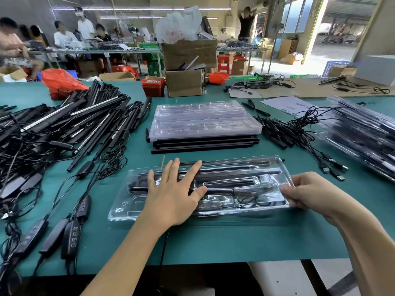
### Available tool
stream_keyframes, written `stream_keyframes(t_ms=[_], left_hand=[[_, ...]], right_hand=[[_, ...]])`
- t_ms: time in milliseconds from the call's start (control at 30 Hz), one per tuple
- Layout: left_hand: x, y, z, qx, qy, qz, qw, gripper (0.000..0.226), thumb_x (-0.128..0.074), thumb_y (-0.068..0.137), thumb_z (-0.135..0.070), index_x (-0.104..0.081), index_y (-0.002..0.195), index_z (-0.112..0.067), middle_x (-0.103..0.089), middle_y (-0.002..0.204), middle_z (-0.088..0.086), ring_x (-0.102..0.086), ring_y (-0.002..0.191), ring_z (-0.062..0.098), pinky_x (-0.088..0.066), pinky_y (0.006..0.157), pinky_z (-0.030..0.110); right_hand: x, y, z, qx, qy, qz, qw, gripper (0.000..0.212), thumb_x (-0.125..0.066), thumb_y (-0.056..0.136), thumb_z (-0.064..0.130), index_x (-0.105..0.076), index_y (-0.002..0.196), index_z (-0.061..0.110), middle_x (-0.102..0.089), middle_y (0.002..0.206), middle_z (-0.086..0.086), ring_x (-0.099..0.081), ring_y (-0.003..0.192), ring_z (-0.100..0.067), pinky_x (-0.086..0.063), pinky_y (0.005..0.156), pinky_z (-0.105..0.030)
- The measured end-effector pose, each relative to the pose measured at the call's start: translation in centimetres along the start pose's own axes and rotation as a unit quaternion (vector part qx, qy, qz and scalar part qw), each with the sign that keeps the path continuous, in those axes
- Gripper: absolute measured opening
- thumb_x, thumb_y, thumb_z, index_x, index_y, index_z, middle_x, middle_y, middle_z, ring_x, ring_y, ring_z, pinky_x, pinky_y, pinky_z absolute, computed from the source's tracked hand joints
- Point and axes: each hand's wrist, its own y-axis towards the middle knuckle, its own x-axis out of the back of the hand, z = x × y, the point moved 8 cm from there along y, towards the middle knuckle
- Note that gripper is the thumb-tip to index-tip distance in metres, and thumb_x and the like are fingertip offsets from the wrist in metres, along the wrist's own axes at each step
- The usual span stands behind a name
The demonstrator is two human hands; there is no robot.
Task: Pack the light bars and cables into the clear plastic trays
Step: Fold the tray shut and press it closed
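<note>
Nearest on the green table [235, 242] lies a clear plastic tray [119, 208] with black light bars [230, 169] and a coiled cable [252, 196] inside. The left hand [174, 196] presses flat on its middle, fingers straight and spread; the right hand [307, 192] pinches its right edge. Behind it, a stack of empty trays [203, 120] rests on loose bars. A heap of bars and cables [64, 129] lies far left, filled trays [363, 133] far right.

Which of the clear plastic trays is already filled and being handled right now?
The near tray, under both hands: left hand flat on it, right hand gripping its end. The middle stack is empty.
</note>
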Motion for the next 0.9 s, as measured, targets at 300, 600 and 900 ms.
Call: stream_keyframes(t_ms=[300, 600, 900], left_hand=[[0.2, 0.2, 0.1, 0.002, -0.019, -0.004, 1.000, 0.061, -0.016, 0.097, -0.070, 0.016, 0.147, -0.060, 0.017, 0.166, -0.001, 0.023, 0.150, 0.014, 0.015, 0.119, 0.057], [0.0, 0.1, 0.0, 0.006, -0.007, 0.004, 1.000, 0.060, -0.018, 0.098, -0.069, 0.014, 0.148, -0.060, 0.016, 0.167, -0.001, 0.021, 0.151, 0.014, 0.015, 0.119, 0.056], [0.1, 0.1, 0.1, 0.002, -0.011, -0.002, 1.000, 0.061, -0.018, 0.098, -0.069, 0.016, 0.148, -0.059, 0.017, 0.166, 0.000, 0.022, 0.151, 0.015, 0.014, 0.119, 0.057]], right_hand=[[-0.1, 0.2, -0.7, -0.027, 0.158, 0.016, 0.987, 0.039, -0.059, 0.096, 0.002, -0.055, 0.058, 0.008, -0.042, 0.052, -0.003, -0.032, 0.041, -0.007, -0.028, 0.038, -0.014], [0.2, -0.1, -1.3, -0.059, 0.124, 0.066, 0.988, 0.013, -0.067, 0.089, 0.004, -0.070, 0.078, -0.002, -0.056, 0.060, -0.006, -0.039, 0.045, -0.008, -0.033, 0.041, -0.015], [-0.5, -0.3, -0.6, -0.040, 0.164, 0.070, 0.983, 0.032, -0.055, 0.095, -0.006, -0.052, 0.065, 0.005, -0.045, 0.057, -0.005, -0.038, 0.048, -0.010, -0.032, 0.042, -0.015]])
